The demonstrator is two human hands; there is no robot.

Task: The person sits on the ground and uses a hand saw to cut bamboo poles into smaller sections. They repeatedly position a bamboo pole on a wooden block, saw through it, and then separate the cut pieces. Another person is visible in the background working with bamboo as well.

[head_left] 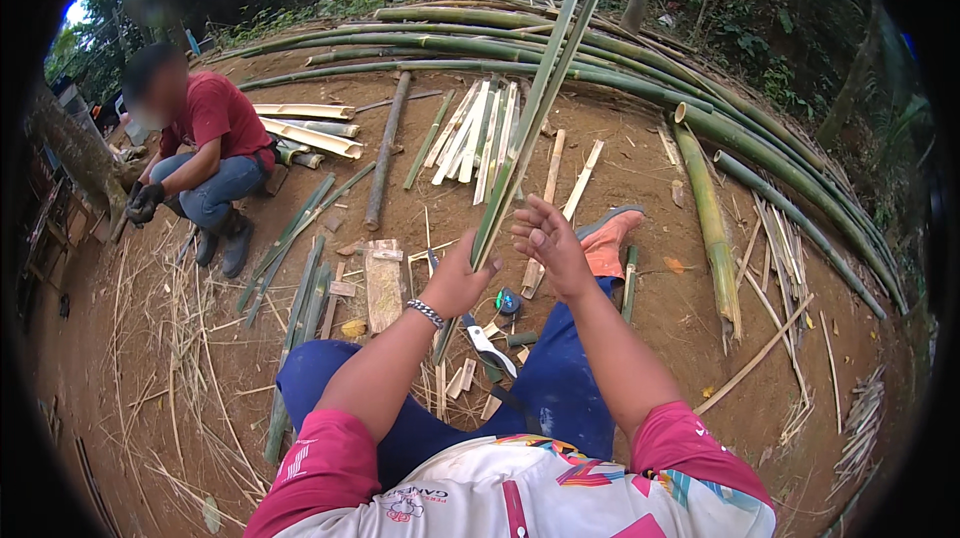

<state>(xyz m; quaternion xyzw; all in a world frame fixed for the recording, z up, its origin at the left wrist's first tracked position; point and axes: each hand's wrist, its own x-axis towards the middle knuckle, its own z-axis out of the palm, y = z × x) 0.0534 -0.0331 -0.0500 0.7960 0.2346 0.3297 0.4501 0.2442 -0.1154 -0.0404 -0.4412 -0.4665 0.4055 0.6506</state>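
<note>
My left hand [457, 278] is closed around the lower part of long green bamboo strips [530, 113], which rise tilted up and away to the right. Just right of the strips, my right hand [552, 246] is raised with its fingers loosely curled and apart, and nothing shows in it. Below my hands, between my legs, lies a white-handled tool [487, 346] whose kind I cannot make out. A small round black and blue item [508, 301] sits beside it. Short bamboo offcuts [462, 378] are scattered around these.
A wooden block [384, 288] lies ahead of my left knee. Split bamboo pieces [470, 143] are piled farther off, before long green bamboo poles [440, 43]. At left squats another person [215, 128] in dark gloves. A thick bamboo pole [712, 228] lies at right.
</note>
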